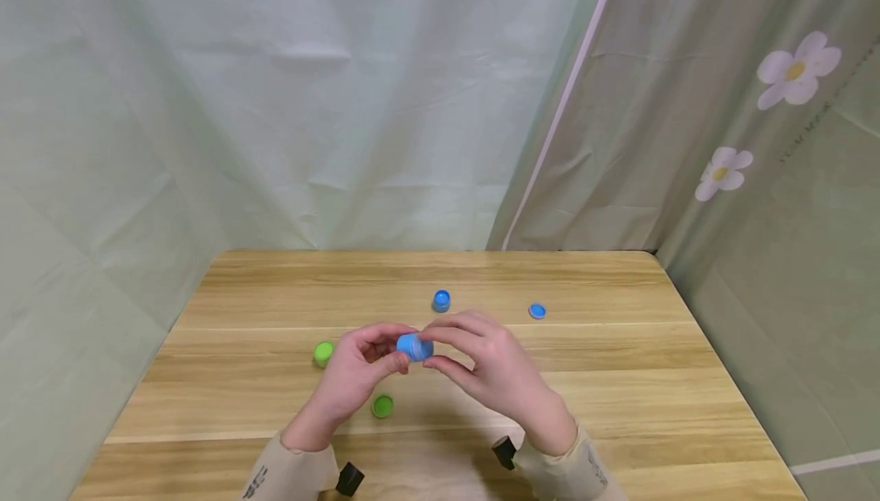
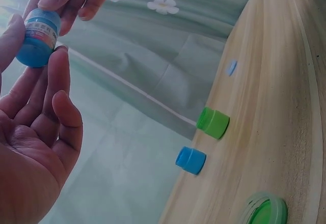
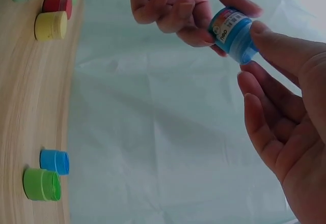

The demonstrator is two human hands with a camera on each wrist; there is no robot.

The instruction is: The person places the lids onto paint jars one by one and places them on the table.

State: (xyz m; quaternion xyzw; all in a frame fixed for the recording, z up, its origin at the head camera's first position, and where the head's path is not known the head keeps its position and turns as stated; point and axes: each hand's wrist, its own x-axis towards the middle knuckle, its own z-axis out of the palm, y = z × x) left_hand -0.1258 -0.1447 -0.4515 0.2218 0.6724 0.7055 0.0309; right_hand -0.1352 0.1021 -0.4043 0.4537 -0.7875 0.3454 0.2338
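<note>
Hands: I see my left hand (image 1: pixel 354 375) and right hand (image 1: pixel 491 367) both pinching the small blue jar (image 1: pixel 415 346), held above the table (image 1: pixel 619 379) at centre.
Around: blue pot (image 1: pixel 441 300) at 12 o'clock, blue lid (image 1: pixel 537 311) at 2, green pot (image 1: pixel 323 353) at 9, green lid (image 1: pixel 383 406) at 7; nothing blocks the jar.
Right wrist only: the jar's printed label (image 3: pixel 227 24), plus a yellow pot (image 3: pixel 50 26) and red pot (image 3: pixel 57 3).

The small blue jar (image 1: pixel 415 346) with a printed label is held above the wooden table, lying on its side, at 6 o'clock from the table's middle.
</note>
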